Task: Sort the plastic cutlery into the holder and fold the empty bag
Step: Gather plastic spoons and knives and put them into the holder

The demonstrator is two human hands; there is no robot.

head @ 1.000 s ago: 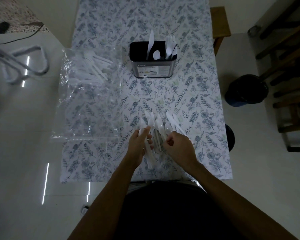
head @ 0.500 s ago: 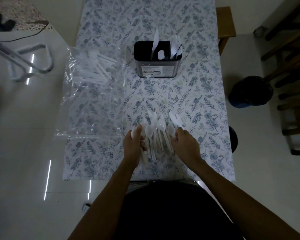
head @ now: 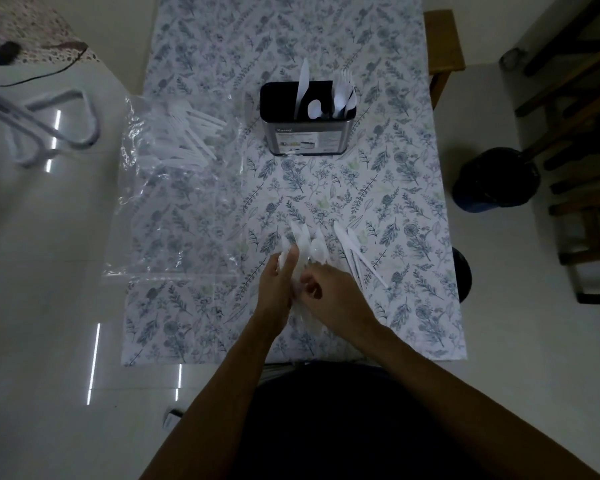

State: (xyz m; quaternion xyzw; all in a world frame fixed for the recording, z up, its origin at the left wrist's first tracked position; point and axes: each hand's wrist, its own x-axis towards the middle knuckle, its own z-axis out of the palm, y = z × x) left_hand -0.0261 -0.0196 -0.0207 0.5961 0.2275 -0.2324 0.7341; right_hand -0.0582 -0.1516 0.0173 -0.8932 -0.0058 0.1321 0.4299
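Both hands meet on the spoon bunch (head: 303,251) at the near table edge: left hand (head: 278,282) cupped round it, right hand (head: 329,289) pinching its handles. Handles point at the person, bowls toward the holder (head: 307,123), straight ahead and well apart. Loose knives (head: 357,258) lie just right; bag (head: 174,181) still holds cutlery.

Head view, dim light. The spoon bundle (head: 302,247) at 6 o'clock is partly covered by the left hand (head: 278,289) and right hand (head: 329,292); its handles are hidden, and the piece count cannot be told. Cutlery inside the clear bag (head: 174,188), at 10 o'clock, is blurred by plastic; types are indistinct. The holder (head: 307,133) at 12 o'clock hides its contents' lower parts; its label text is too small. The tablecloth (head: 378,188) is cut off at the top edge.
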